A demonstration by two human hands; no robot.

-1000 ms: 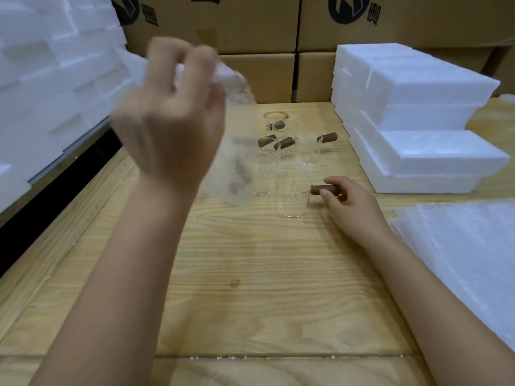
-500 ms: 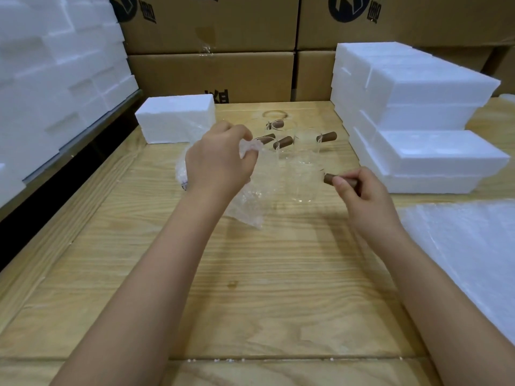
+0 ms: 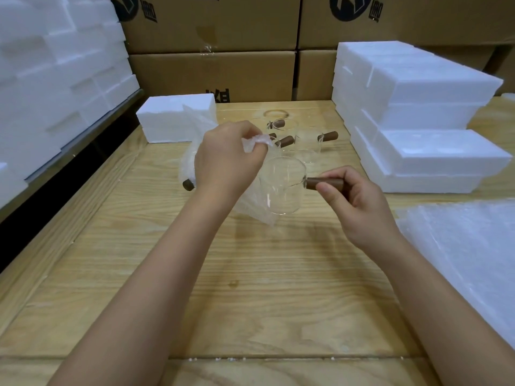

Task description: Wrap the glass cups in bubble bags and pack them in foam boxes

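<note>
1. Left hand (image 3: 228, 162): the fingers are curling and pinching a crumpled edge of the bag (image 3: 255, 142). The rest of the bag is hanging down below and behind the palm.
2. Right hand (image 3: 359, 201): thumb and fingers are pinching the brown handle (image 3: 323, 183) of the cup (image 3: 281, 190). No fingers are touching the glass itself.
3. Position of the cup: it is sitting upright between the two hands, mouth up, over the table (image 3: 250, 288). Whether its base is resting on the wood or hanging just clear cannot be told.
4. Governing relation: the cup is lying just to the right of the left fingers and slightly below them, with the bag touching or overlapping its left wall. Its handle is pointing level and rightward into the right hand. The right hand is therefore doing the carrying and the left hand is the one nearer the bag.
5. Judgement: the bagging step is beginning. The bag's mouth is not showing as opened, so spreading it is likely needed before the cup goes in.
6. Surroundings: spare cups (image 3: 306, 146) are standing behind. A foam box (image 3: 175, 118) is lying at far left, with a foam stack (image 3: 418, 87) at right. What appears to be a bagged cup (image 3: 188, 185) is lying behind the left wrist.
</note>
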